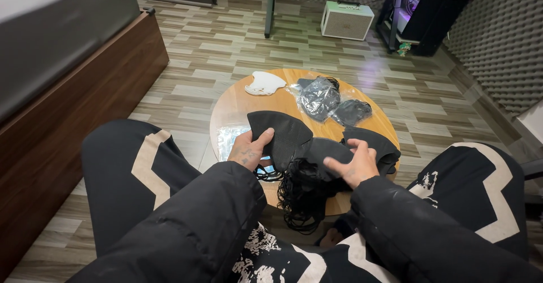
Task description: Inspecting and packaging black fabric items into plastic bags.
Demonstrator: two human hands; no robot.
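Left hand [249,149]: closed on the edge of a black mask [280,135], thumb on top, fingers under it; the mask spreads flat above the near part of the desk.
Right hand [353,164]: fingers pinched on the stack of black masks [328,150], thumb and forefinger at its top edge.
Masks: the stack lies between the two hands at the near edge of the desk, touching the left hand's mask; black ear loops [302,201] hang down from it in a tangle over the desk's rim.
Desk [237,105]: round, wooden, low, between the person's knees.
Farther on the desk: a white mask [264,83] at the far left; two clear bags of dark masks [334,103] at the far right, side by side.
Wrapper [229,137]: clear plastic, flat, just left of the left hand.
Floor [226,45]: wood-pattern tiles.
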